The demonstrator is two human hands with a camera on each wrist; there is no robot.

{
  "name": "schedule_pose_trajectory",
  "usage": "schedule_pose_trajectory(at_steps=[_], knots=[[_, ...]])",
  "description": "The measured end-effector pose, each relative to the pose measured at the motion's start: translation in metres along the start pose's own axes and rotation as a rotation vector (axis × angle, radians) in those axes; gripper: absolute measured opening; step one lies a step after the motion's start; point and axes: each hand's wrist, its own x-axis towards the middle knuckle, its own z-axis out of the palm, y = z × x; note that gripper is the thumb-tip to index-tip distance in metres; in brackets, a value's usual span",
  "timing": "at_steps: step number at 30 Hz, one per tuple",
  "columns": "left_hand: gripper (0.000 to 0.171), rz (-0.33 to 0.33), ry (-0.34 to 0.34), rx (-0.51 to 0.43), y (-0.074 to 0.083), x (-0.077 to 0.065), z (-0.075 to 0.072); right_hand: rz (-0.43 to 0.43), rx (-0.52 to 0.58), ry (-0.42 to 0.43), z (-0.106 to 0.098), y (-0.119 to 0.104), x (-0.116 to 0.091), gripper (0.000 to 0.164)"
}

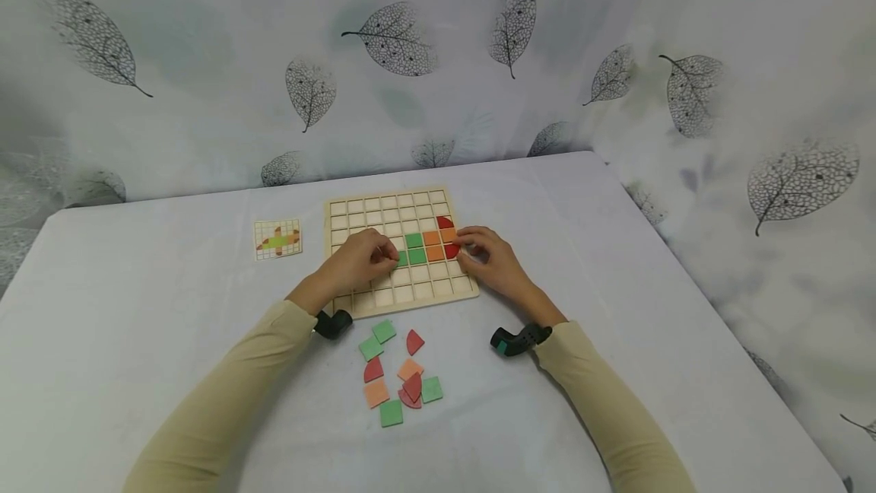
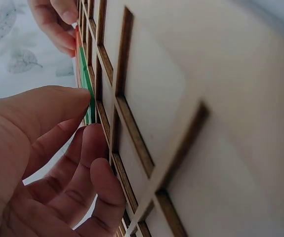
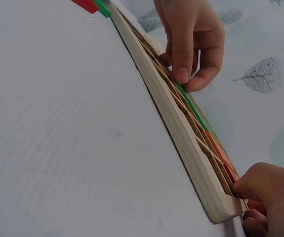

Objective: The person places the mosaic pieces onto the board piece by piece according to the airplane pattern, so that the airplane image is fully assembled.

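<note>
A wooden grid board (image 1: 400, 306) lies on the table with coloured tiles in its cells. My left hand (image 1: 359, 259) pinches a green square tile (image 1: 401, 259) at the board's middle, thumb and fingertips close together. That tile sits beside another green square (image 1: 417, 256). At the board's right edge, my right hand (image 1: 494, 261) has its thumb and index finger at a red quarter-circle tile (image 1: 452, 250). In the right wrist view the right thumb (image 3: 260, 182) lies at the red tile, other fingers curled beyond the edge. Orange squares (image 1: 435, 252) and another red quarter-circle (image 1: 444, 222) sit close by.
Loose green, orange and red tiles, such as a green square (image 1: 391, 413), are scattered in front of the board, some overlapping. Left of the board lies a small pattern card (image 1: 277, 240). A leaf-print cloth (image 1: 438, 59) hangs behind the white table (image 1: 616, 265).
</note>
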Motion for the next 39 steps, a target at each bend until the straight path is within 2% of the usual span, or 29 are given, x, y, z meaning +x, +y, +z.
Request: schedule_pose_trajectory(at_steps=[6, 16, 27, 34, 39], knots=[[0.011, -0.004, -0.002, -0.001, 0.004, -0.004, -0.001, -0.025, -0.011, -0.002, -0.002, -0.001, 0.001, 0.027], [0.012, 0.046, 0.031, 0.029, 0.01, -0.012, -0.001, -0.04, -0.012, 0.0, -0.004, -0.005, 0.005, 0.027], [0.014, 0.003, 0.026, 0.03, 0.018, -0.025, 0.004, -0.038, -0.013, 0.007, -0.001, -0.001, 0.002, 0.027], [0.017, 0.073, 0.052, 0.102, 0.019, -0.037, 0.009, -0.003, -0.007, -0.004, 0.001, 0.0, 0.001, 0.028], [0.019, 0.071, 0.016, 0.057, 0.018, -0.044, 0.009, -0.014, -0.007, -0.001, 0.001, -0.002, 0.0, 0.028]])
